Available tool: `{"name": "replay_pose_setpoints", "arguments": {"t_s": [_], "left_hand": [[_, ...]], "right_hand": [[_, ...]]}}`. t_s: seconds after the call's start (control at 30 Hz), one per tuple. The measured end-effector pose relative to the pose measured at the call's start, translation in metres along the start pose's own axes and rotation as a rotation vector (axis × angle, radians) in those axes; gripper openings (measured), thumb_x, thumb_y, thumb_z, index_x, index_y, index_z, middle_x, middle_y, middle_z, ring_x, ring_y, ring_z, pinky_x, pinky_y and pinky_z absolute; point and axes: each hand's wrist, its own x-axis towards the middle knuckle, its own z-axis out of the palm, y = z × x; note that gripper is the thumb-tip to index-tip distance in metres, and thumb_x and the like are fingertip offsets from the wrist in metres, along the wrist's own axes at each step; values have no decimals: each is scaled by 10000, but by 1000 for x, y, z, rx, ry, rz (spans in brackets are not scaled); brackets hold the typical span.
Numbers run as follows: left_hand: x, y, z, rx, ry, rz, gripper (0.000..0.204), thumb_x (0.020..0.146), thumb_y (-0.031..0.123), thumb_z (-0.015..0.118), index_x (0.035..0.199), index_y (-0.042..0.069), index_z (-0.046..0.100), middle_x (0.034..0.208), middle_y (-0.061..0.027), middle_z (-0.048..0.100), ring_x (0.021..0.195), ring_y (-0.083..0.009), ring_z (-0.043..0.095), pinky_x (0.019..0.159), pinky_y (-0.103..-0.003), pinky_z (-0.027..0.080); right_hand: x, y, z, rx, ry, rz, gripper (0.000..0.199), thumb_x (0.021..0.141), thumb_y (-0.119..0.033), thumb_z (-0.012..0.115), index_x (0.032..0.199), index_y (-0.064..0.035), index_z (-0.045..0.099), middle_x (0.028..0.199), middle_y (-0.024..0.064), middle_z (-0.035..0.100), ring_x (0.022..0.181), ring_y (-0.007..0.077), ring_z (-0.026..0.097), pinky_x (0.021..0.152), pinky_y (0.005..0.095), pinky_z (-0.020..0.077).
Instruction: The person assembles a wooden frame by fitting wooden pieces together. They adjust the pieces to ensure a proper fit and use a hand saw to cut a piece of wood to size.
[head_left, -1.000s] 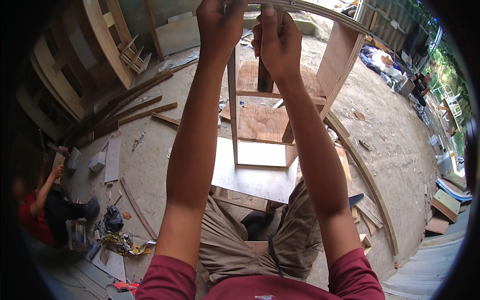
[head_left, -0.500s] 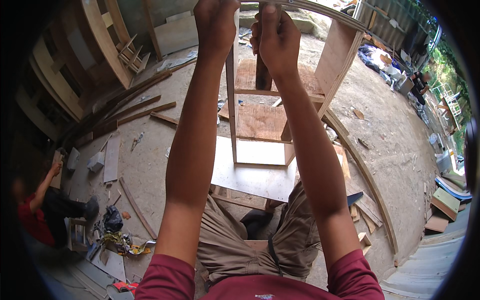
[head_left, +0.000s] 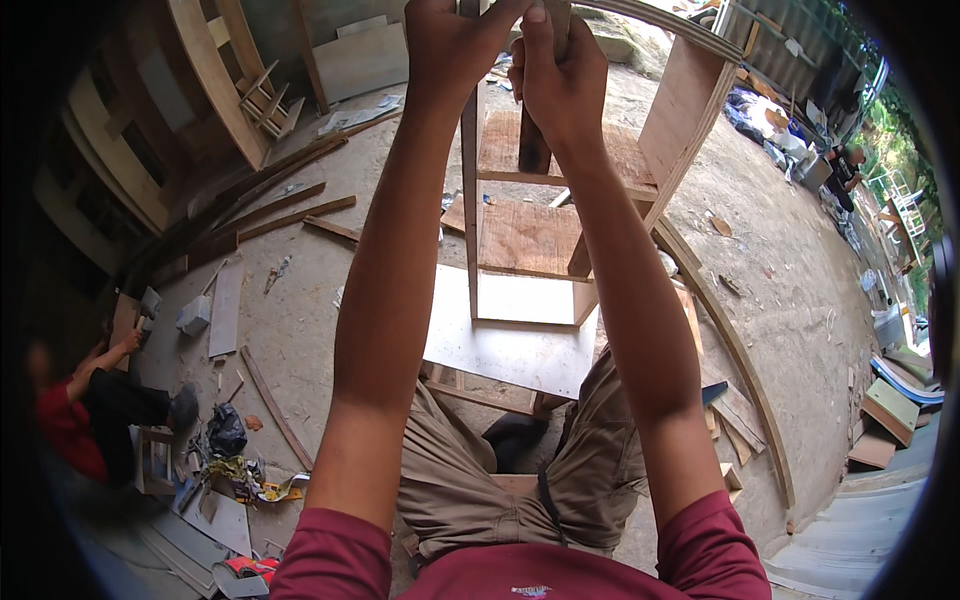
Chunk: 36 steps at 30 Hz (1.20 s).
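Both my arms reach up to the top edge of the picture, over a tall, narrow plywood shelf unit point(head_left: 690, 110) that stands in front of me. My right hand point(head_left: 562, 85) is closed round the dark wooden handle point(head_left: 534, 150) of a tool, whose upper end lies out of view. Right beside it, my left hand point(head_left: 455, 45) is at the unit's upper left side board point(head_left: 470, 200), thumb pointing toward the right hand. The left fingers look bent, but what they hold is hidden. Reddish wooden shelves point(head_left: 530, 235) show between my forearms, above a white panel point(head_left: 510, 345).
At left sits a person in red point(head_left: 75, 420), near wood scraps and a black plastic bag point(head_left: 228, 430). Long timber strips point(head_left: 290, 215) lie on the concrete floor. A curved plywood strip point(head_left: 745, 370) and a blue saw blade point(head_left: 714, 392) are on the right. Another person point(head_left: 845, 175) is farther off.
My left hand has shifted right, its thumb now reaching across to the right hand. The right hand keeps its hold on the handle. The person at left has moved their hands.
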Motion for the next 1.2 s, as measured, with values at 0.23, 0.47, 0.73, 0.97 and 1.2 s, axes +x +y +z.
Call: {"name": "replay_pose_setpoints", "arguments": {"t_s": [0.23, 0.47, 0.73, 0.97, 1.2], "left_hand": [[-2, -4, 0, -142, 30, -147, 169, 980, 93, 675, 1114, -9, 691, 986, -57, 710, 906, -106, 660, 791, -243, 554], [0, -8, -1, -10, 37, -47, 154, 984, 103, 673, 1085, -11, 696, 971, -59, 720, 900, -100, 653, 835, -249, 525], [1, 2, -2, 25, 32, -100, 164, 931, 92, 739, 1059, -6, 708, 943, -56, 730, 855, -91, 656, 762, -240, 536], [3, 5, 1, 86, 38, -114, 204, 885, 90, 791, 1048, -7, 715, 938, -68, 738, 860, -92, 671, 778, -237, 543], [6, -7, -3, 30, 48, -63, 147, 892, 72, 779, 1005, 4, 716, 929, -51, 738, 865, -92, 672, 792, -241, 552]], "right_hand": [[0, 1, 4, -175, 110, -90, 301, 1041, -254, 607, 896, 9, 622, 673, 31, 580, 628, 89, 519, 544, 287, 428], [-2, -3, 3, -167, 104, -170, 268, 1039, -220, 613, 877, -9, 644, 689, 15, 585, 650, 89, 520, 569, 281, 432], [-1, -8, 2, -104, 30, -89, 285, 1058, -245, 577, 917, -9, 650, 654, 3, 564, 603, 71, 504, 543, 272, 423], [0, -5, -1, -96, 20, -89, 329, 1077, -293, 538, 915, -19, 620, 659, 1, 538, 601, 75, 505, 526, 267, 427], [-2, -19, 0, 141, -55, 106, 297, 1078, -305, 540, 970, -29, 562, 632, -21, 519, 523, 40, 483, 442, 223, 384]]}}
